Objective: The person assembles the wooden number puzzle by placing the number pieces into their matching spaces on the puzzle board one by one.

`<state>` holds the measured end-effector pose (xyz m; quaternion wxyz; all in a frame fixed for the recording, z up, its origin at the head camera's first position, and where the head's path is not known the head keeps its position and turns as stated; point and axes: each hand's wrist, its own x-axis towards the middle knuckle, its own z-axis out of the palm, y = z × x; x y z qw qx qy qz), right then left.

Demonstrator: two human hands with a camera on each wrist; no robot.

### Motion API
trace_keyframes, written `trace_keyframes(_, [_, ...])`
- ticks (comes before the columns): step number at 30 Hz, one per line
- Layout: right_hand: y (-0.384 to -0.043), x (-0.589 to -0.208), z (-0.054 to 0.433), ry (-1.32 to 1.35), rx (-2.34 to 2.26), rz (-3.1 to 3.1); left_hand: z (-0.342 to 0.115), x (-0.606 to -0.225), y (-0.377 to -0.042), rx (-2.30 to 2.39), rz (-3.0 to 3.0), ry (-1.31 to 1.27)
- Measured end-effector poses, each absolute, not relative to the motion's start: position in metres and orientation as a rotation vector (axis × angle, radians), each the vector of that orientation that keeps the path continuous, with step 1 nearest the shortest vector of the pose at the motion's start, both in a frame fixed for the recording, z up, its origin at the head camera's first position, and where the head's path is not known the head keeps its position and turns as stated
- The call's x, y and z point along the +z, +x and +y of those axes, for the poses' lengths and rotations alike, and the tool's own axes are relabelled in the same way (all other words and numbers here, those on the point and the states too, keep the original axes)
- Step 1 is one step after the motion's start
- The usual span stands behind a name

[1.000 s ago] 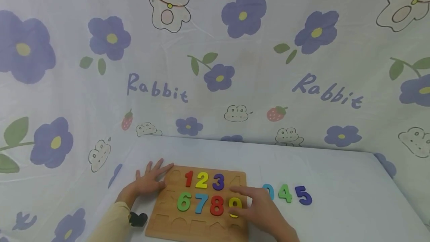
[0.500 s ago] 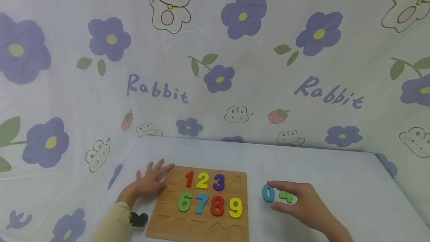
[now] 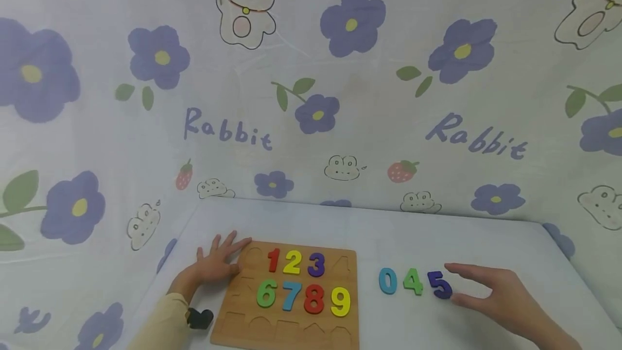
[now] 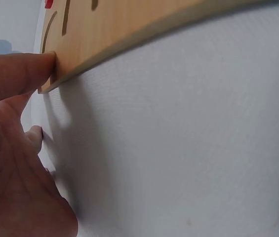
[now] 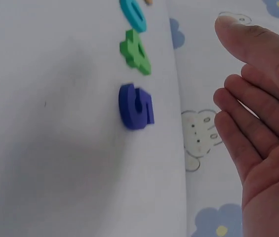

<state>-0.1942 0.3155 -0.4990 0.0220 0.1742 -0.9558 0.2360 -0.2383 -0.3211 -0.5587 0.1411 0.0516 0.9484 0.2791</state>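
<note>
My left hand [image 3: 217, 263] lies with fingers spread at the upper left corner of a wooden number puzzle board [image 3: 224, 334]; in the left wrist view its thumb [image 4: 35, 69] touches the board's edge. Coloured digits sit on the board, among them a red 1 [image 3: 274, 260], a purple 3 [image 3: 316, 264] and a yellow 9 [image 3: 340, 301]. Right of it, on the white table, stand in a row a blue 0 [image 3: 382, 281], a green 4 [image 3: 413, 282] and a purple 5 [image 3: 434, 281]. My right hand [image 3: 505, 296], thumb and fingers apart, is just beside the 5 and holds nothing.
The white table [image 3: 525, 253] reaches back to a hanging cloth [image 3: 369, 91] printed with flowers and rabbits. A black heart-shaped thing [image 3: 200, 318] is at my left wrist. Shallow shape recesses line the board's left side and front.
My right hand has moved right, from over the 9 past the 0 and 4 to the 5. The 9 is now uncovered. My left hand has stayed in place.
</note>
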Motion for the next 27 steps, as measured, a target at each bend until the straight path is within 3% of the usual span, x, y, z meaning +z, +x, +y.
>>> trace_keyframes(8, [-0.198,-0.508,0.336,0.541,0.687,-2.983,-0.323,-0.558,-0.239,0.841,2.718,0.142])
trace_keyframes(17, [-0.206,-0.518,0.335,0.547,0.694,-3.013,-0.326,-0.566,-0.241,0.831,2.727,0.153])
trace_keyframes(27, [-0.225,-0.535,0.330,0.549,0.818,-3.101,-0.318,-0.551,-0.238,0.799,2.724,0.138])
